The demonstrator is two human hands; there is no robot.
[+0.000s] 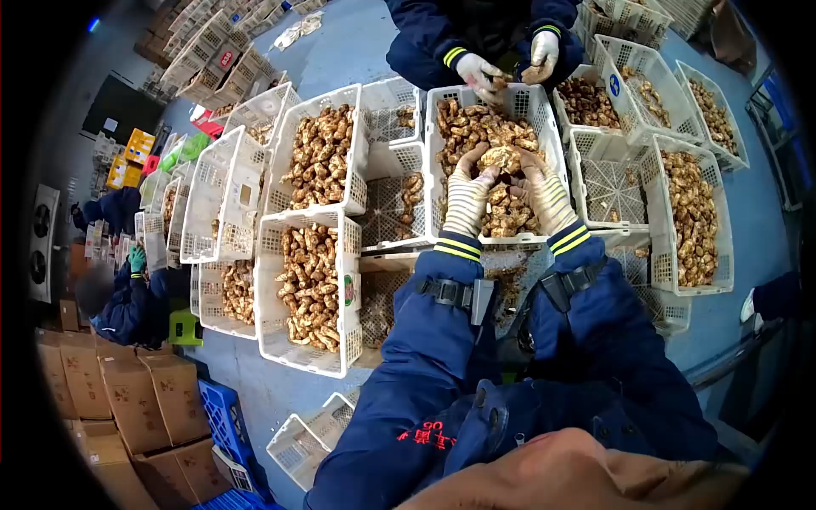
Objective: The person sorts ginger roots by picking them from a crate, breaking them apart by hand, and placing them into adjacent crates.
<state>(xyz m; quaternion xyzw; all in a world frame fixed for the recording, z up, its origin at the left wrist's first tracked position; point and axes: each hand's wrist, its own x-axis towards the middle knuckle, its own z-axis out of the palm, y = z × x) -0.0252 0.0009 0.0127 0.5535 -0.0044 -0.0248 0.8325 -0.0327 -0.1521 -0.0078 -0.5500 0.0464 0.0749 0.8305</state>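
Both my hands wear striped, dirt-stained gloves and meet over a white crate (432, 183) full of brown, knobbly mushroom-like pieces. My left hand (470, 191) and my right hand (542, 191) close from either side on one larger, pale tan piece (501, 159). More loose pieces (508, 214) lie under and between my wrists. Across the same crate, a co-worker's gloved hands (482, 75) hold a small brown piece above its far edge.
Full crates (320, 157) stand left, with another full one (693, 217) at right. Sparsely filled crates (395, 191) sit beside mine. Cardboard boxes (127, 391) and a blue crate (228, 425) are at lower left. Another person (127, 302) works far left.
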